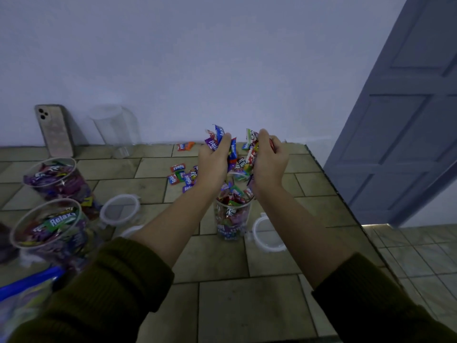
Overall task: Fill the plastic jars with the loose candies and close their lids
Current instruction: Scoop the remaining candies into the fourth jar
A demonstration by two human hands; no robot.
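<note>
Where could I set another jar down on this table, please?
Bare tiles lie in front of the centre jar, between the forearms, and right of the right hand. The left is crowded with filled jars, lids and loose candies.

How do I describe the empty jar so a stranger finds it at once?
Look along the wall at the far edge of the tiled table. Just right of the phone leaning there stands a clear jar. Unlike the other jars, it holds no candies.
</note>
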